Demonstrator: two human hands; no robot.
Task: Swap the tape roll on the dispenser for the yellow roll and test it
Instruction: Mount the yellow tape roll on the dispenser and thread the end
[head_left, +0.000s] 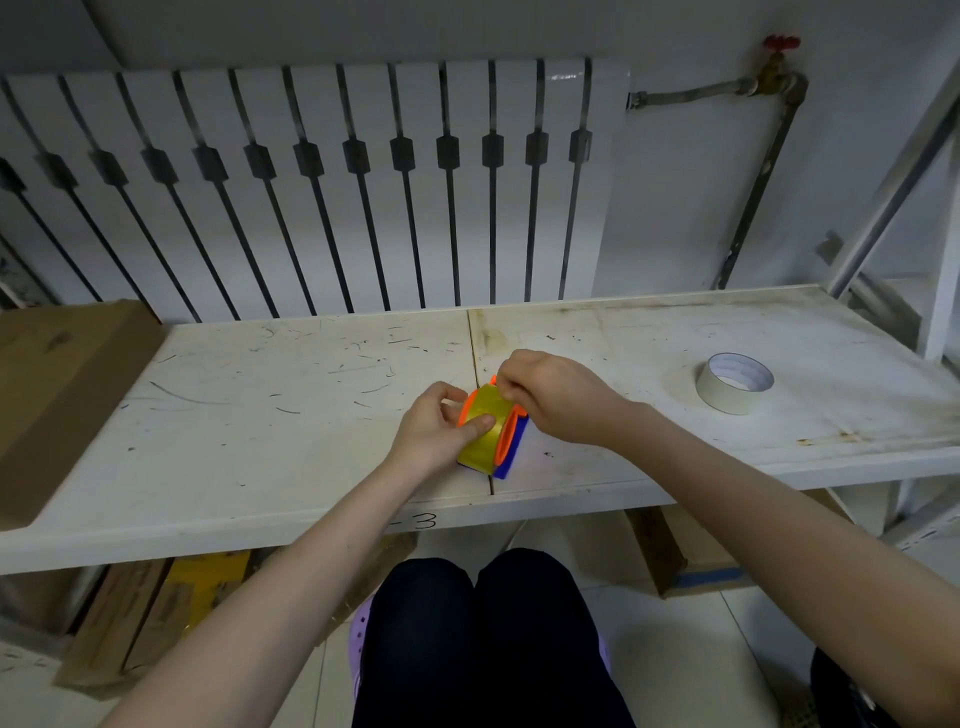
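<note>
— Where was the yellow roll (485, 434)?
— Seated on the dispenser (511, 449) mid-counter (311, 415), left hand (434, 434) gripping it, thumb on the tape.
— The right hand (553, 397)?
— Fingers pinched at its far end (white roll (734, 383) well apart).

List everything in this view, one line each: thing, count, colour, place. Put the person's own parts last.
yellow tape roll: 1, yellow, mounted on the dispenser at shelf centre
tape dispenser: 1, orange and blue, on the shelf near the front edge
spare tape roll: 1, off-white, lying flat on the right of the shelf
shelf: 1, scuffed white, across mid frame
radiator: 1, white, on the wall behind the shelf
pipe valve: 1, brass with red handle, upper right
cardboard boxes: several, brown, on the shelf's left end and beneath it
left hand: 1, gripping the yellow roll, thumb on it
right hand: 1, pinching at the top of the roll
knees: 2, dark trousers, bottom centre
</note>
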